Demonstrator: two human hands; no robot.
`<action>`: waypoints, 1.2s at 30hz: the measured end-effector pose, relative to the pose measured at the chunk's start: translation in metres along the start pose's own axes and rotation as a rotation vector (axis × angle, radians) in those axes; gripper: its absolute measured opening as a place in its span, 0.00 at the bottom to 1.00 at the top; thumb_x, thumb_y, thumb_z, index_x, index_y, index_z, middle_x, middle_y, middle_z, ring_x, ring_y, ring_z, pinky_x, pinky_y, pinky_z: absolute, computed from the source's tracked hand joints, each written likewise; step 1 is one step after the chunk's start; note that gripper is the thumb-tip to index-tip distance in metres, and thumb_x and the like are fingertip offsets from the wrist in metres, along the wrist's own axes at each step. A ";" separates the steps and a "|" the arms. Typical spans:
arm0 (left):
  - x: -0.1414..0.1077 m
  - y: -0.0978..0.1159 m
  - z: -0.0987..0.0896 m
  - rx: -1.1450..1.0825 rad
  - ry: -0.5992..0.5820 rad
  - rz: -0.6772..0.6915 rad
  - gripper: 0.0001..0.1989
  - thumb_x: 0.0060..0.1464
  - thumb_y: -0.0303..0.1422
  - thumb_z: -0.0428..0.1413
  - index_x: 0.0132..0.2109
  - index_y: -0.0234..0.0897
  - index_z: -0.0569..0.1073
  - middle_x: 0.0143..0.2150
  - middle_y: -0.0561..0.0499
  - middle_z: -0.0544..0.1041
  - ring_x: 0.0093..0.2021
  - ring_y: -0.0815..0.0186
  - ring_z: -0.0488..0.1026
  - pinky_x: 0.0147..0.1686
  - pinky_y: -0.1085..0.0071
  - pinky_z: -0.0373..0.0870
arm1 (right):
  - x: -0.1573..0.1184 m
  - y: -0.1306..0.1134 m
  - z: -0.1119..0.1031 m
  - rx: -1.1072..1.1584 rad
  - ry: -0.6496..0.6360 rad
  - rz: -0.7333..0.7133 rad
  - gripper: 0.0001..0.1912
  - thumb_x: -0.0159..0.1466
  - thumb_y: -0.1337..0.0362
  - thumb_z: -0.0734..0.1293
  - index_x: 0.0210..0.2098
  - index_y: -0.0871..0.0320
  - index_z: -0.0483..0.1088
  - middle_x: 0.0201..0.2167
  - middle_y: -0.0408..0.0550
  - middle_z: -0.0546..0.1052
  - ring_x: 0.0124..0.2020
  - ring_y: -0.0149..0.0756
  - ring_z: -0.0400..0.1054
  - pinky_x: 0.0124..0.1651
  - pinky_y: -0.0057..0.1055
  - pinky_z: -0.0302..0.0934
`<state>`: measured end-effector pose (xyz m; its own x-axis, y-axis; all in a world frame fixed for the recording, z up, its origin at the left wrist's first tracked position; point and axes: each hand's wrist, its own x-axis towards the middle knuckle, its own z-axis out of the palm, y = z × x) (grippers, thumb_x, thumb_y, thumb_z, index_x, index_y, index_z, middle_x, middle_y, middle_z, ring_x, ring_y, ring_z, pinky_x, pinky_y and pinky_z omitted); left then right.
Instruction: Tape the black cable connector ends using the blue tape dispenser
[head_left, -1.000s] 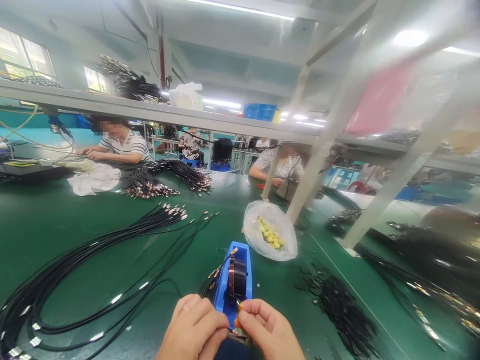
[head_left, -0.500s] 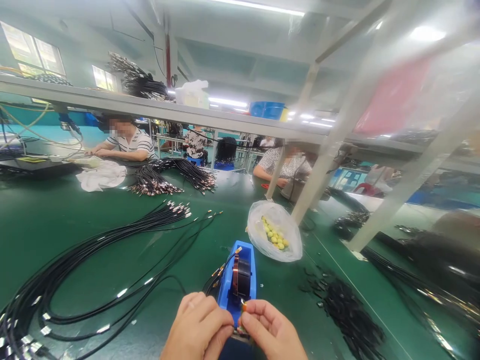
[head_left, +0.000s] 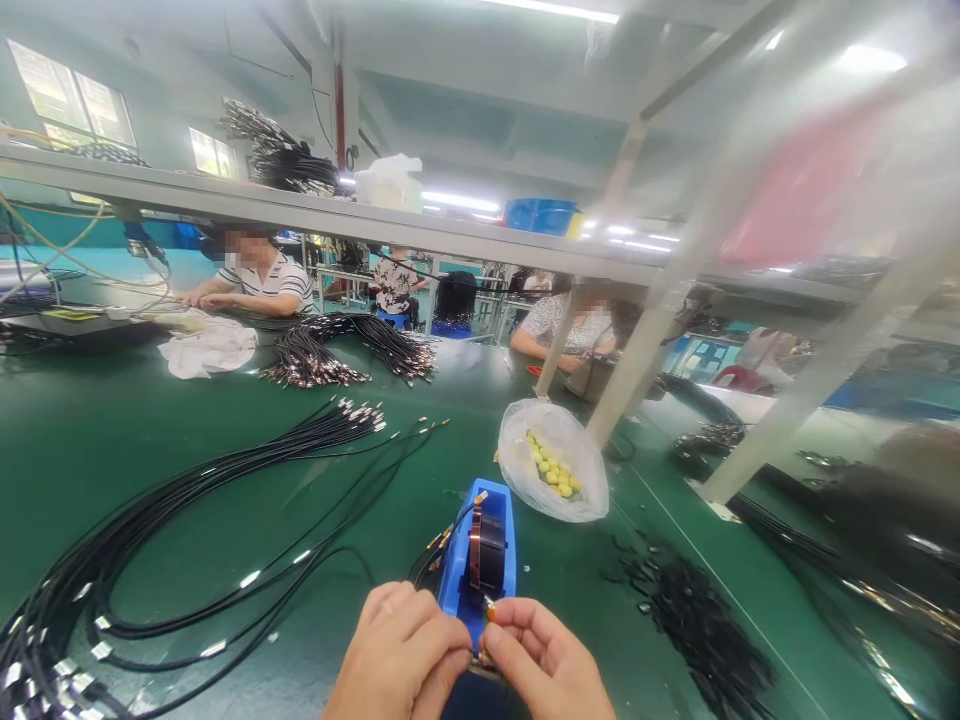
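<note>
- Head view, hands: the left hand and right hand meet at the bottom edge, fingertips pinched together on a small cable end with an orange-gold tip, held right at the near end of the blue tape dispenser. Both hands are clenched around that small piece; what lies beneath the fingers is hidden.
- Head view, surroundings: a dark tape roll sits upright in the dispenser. A thin black lead curves from the pinch toward the left. Long black cables loop across the green table; a clear bag of yellow parts lies just beyond the dispenser, and short black pieces lie to the right.
- Risk, as a judgement: the piece is tiny and mostly covered, so it could slip from the pinch, or the tape could stick to a fingertip or fold on itself; a tug on the lead might drag the light dispenser.
- Against the earlier frames: the hands keep the same pinch at the dispenser; the camera has tipped a little, so dispenser and bag sit slightly lower and rightward.
</note>
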<state>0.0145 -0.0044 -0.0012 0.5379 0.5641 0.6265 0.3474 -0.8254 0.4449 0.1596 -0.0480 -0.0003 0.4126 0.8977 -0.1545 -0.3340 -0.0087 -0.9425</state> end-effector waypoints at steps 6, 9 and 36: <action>0.000 0.002 -0.002 -0.005 -0.005 -0.014 0.10 0.64 0.28 0.44 0.37 0.41 0.68 0.28 0.54 0.67 0.31 0.64 0.63 0.40 0.64 0.55 | -0.003 -0.004 0.001 0.003 0.006 0.000 0.26 0.36 0.48 0.80 0.25 0.60 0.74 0.20 0.44 0.76 0.23 0.31 0.68 0.30 0.26 0.62; 0.001 0.003 -0.004 -0.013 -0.017 -0.028 0.09 0.63 0.27 0.45 0.37 0.41 0.68 0.29 0.54 0.67 0.31 0.64 0.63 0.40 0.64 0.56 | -0.004 -0.005 0.003 0.004 0.005 -0.008 0.25 0.37 0.48 0.80 0.25 0.60 0.74 0.20 0.43 0.76 0.23 0.31 0.68 0.30 0.26 0.62; 0.004 -0.005 -0.008 -0.124 -0.026 0.050 0.06 0.63 0.29 0.48 0.39 0.43 0.68 0.30 0.55 0.72 0.32 0.66 0.67 0.39 0.68 0.61 | -0.001 -0.013 -0.007 -0.346 -0.139 -0.173 0.24 0.58 0.42 0.64 0.22 0.58 0.68 0.21 0.42 0.69 0.26 0.34 0.61 0.30 0.27 0.55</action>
<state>0.0085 0.0023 0.0043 0.5725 0.5198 0.6340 0.2224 -0.8428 0.4902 0.1690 -0.0518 0.0103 0.3112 0.9497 0.0340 0.0445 0.0212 -0.9988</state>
